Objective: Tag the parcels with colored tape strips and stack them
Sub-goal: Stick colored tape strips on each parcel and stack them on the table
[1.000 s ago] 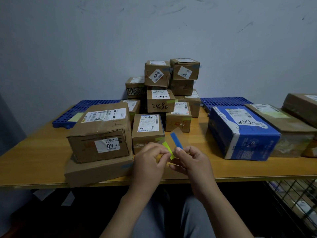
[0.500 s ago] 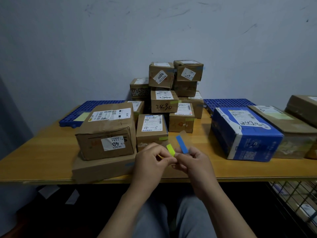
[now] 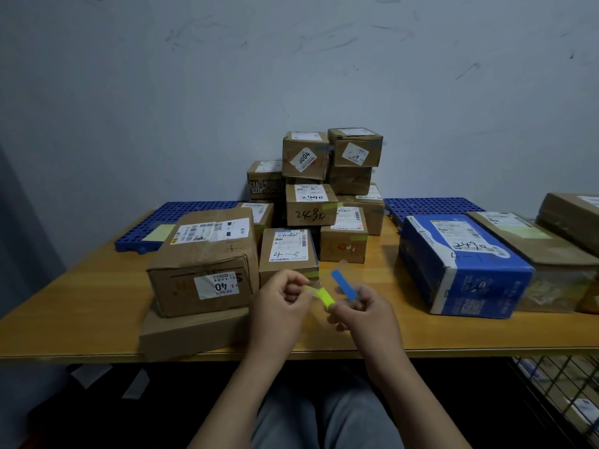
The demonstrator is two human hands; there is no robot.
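Left hand (image 3: pixel 285 306) and right hand (image 3: pixel 359 314) have drawn slightly apart since half a second ago, with the yellow tape strip (image 3: pixel 324 294) now stretched between them.
The left hand pinches one end of the yellow strip with curled fingers. The right hand pinches the other end and also holds a blue tape strip (image 3: pixel 344 284), which stands up tilted from its fingertips. Both hands hover over the near edge of the table (image 3: pixel 81 296), just in front of a small brown parcel marked 4-3 (image 3: pixel 287 251). More parcels (image 3: pixel 311 202) are stacked against the wall.
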